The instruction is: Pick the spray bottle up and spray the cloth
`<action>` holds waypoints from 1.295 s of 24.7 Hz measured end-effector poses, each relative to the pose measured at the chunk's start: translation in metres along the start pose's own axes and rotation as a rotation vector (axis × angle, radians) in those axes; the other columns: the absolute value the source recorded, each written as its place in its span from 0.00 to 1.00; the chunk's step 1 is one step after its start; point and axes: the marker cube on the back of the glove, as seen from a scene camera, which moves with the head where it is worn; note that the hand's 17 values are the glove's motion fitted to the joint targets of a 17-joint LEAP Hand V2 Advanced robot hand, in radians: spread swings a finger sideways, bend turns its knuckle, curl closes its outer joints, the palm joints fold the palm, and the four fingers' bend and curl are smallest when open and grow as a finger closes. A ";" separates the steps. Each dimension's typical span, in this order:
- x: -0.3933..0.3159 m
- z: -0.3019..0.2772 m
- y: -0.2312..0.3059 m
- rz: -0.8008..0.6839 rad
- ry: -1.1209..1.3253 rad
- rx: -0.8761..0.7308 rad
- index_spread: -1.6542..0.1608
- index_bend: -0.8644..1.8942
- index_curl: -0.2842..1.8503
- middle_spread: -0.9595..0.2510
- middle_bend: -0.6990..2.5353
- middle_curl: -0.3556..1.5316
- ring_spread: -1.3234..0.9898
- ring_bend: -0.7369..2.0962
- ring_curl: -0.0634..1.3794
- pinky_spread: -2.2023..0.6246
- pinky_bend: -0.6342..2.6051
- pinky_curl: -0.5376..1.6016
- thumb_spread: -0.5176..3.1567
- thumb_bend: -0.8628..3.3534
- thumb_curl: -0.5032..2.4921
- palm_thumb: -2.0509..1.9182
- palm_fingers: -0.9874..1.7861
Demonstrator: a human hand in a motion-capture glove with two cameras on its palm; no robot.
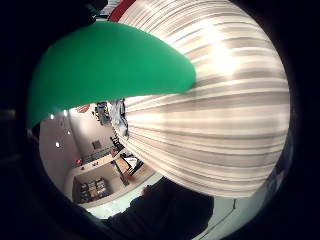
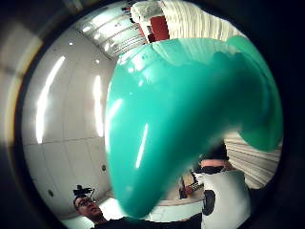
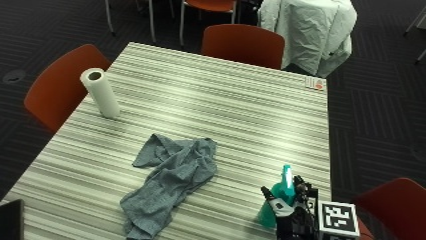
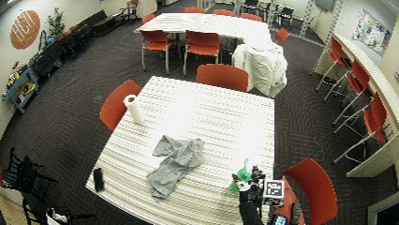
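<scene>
Spray bottle (image 3: 281,192), glossy teal green (upright on striped table (image 3: 219,105)), gloved right hands (image 3: 287,202) clamped round it, grey crumpled cloth (image 3: 170,182) nearby.

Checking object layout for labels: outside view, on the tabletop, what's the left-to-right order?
Paper towel roll → grey cloth → green spray bottle with the gloved right hand around it → small card at the far right edge of the striped table.

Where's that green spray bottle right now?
In the outside view the green spray bottle stands near the striped table's near corner, in the gloved right hand, apart from the crumpled grey cloth.
</scene>
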 end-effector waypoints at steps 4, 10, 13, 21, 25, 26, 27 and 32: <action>-0.010 -0.004 0.002 -0.010 0.041 0.008 0.70 0.37 0.24 0.77 0.27 0.35 0.62 0.40 0.26 0.84 0.37 0.42 0.42 0.20 0.34 0.74 0.40; -0.018 -0.001 0.005 -0.006 0.049 0.013 0.70 0.37 0.25 0.76 0.27 0.35 0.62 0.41 0.27 0.84 0.37 0.42 0.41 0.20 0.34 0.74 0.40; -0.015 -0.005 -0.001 -0.028 0.055 0.035 0.71 0.37 0.25 0.75 0.28 0.36 0.61 0.41 0.27 0.84 0.35 0.41 0.41 0.20 0.35 0.75 0.41; -0.019 -0.011 -0.011 -0.039 -0.009 0.085 0.75 0.43 0.28 0.75 0.35 0.40 0.56 0.42 0.27 0.83 0.24 0.36 0.39 0.22 0.36 0.79 0.58; -0.015 -0.017 -0.013 -0.030 -0.020 0.107 0.76 0.43 0.31 0.75 0.35 0.42 0.55 0.44 0.29 0.82 0.24 0.36 0.37 0.22 0.37 0.80 0.58; -0.019 -0.018 -0.010 -0.023 -0.035 0.113 0.76 0.43 0.31 0.75 0.35 0.42 0.54 0.44 0.30 0.82 0.24 0.36 0.37 0.21 0.37 0.80 0.58; -0.023 -0.020 -0.008 -0.016 -0.047 0.119 0.77 0.42 0.31 0.75 0.36 0.42 0.54 0.44 0.30 0.82 0.24 0.36 0.37 0.21 0.38 0.81 0.58; -0.027 -0.027 -0.017 -0.030 -0.044 0.139 0.77 0.42 0.32 0.75 0.35 0.43 0.53 0.44 0.31 0.82 0.24 0.36 0.35 0.21 0.38 0.81 0.59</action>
